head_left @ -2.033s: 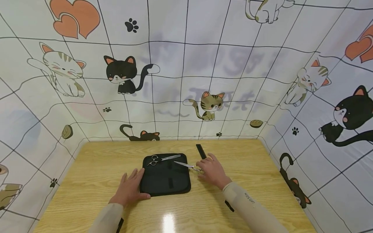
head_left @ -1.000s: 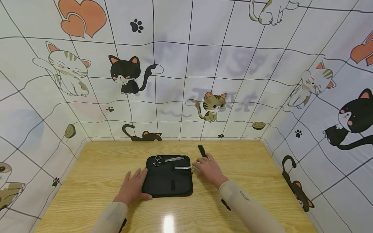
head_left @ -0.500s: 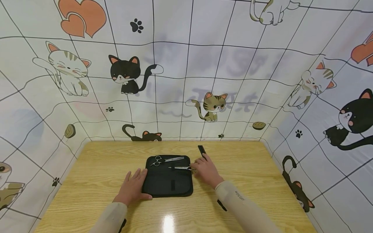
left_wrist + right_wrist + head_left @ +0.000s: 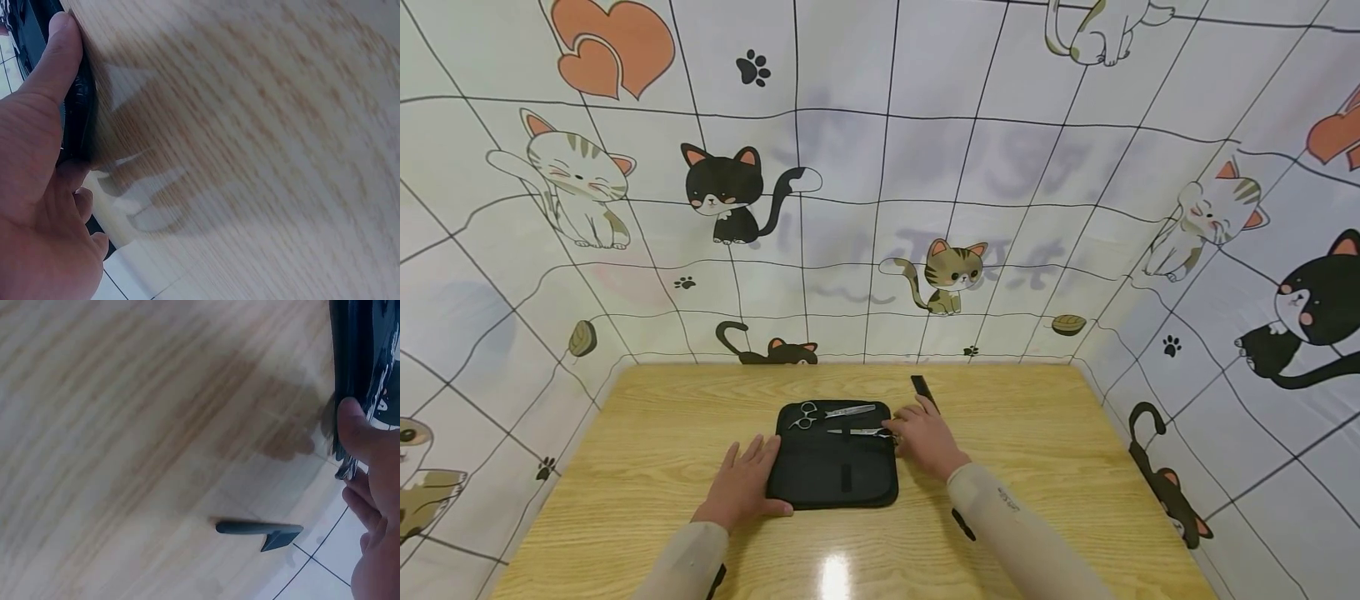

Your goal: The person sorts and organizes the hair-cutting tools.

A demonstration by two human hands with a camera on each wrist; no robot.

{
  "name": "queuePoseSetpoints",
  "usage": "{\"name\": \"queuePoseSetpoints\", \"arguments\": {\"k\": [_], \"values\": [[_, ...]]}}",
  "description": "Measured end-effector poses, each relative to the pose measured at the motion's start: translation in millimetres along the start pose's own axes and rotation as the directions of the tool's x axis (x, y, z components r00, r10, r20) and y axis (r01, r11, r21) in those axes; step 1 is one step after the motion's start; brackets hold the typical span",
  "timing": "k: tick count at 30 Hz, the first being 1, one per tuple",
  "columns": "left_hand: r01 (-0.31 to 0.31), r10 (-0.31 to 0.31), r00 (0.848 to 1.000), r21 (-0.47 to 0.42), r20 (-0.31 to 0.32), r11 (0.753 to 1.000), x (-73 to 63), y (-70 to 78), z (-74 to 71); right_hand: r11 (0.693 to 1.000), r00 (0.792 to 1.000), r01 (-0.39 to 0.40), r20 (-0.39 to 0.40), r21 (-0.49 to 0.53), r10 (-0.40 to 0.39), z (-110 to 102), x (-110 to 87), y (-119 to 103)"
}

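A black zip case (image 4: 808, 475) lies opened flat on the wooden table. My left hand (image 4: 741, 483) rests at its left side, fingers spread, the thumb (image 4: 62, 44) along the near edge. At the case's right edge, my right hand (image 4: 928, 437) pinches silver scissors (image 4: 868, 432) by the handles, which the fingers mostly hide. Their blades point left across the case, and a dark strap crosses them. Behind them a second pair of scissors (image 4: 853, 410) lies in the case, finger loops to the left. The right wrist view shows the right thumb (image 4: 351, 412) against the case edge.
Beyond my right hand a black tool (image 4: 919, 387) lies on the table (image 4: 1015, 408); the right wrist view shows its slim handle and flat slanted head. A cloth wall (image 4: 835, 250) printed with cats stands behind the table and along both sides.
My right hand has moved left with the scissors, bringing their blades level and further across the case, under the strap. The left hand keeps its place on the case.
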State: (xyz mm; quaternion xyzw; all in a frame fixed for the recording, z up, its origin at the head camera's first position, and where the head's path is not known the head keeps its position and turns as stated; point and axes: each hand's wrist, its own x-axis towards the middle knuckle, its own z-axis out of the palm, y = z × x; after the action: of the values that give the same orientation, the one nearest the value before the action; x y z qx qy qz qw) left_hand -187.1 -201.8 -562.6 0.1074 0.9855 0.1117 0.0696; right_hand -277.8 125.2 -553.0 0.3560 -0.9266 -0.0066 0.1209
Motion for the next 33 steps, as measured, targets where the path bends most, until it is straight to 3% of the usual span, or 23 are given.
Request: {"name": "queuePoseSetpoints", "arguments": {"k": [15, 23, 33], "values": [[0.014, -0.014, 1.0, -0.017, 0.001, 1.0, -1.7, 1.9, -1.9, 0.998, 0.996, 0.031, 0.084, 0.062, -0.037, 11, 4.0, 6], [0.013, -0.013, 1.0, -0.003, -0.002, 1.0, -2.5, 3.7, -3.8, 0.999, 0.992, 0.04, 0.119, 0.006, -0.04, 11, 2.8, 7], [0.009, -0.009, 1.0, 0.006, -0.013, 1.0, -3.7, 4.4, -4.4, 0.999, 0.998, -0.027, 0.061, -0.042, 0.03, 16, 3.7, -1]]}}
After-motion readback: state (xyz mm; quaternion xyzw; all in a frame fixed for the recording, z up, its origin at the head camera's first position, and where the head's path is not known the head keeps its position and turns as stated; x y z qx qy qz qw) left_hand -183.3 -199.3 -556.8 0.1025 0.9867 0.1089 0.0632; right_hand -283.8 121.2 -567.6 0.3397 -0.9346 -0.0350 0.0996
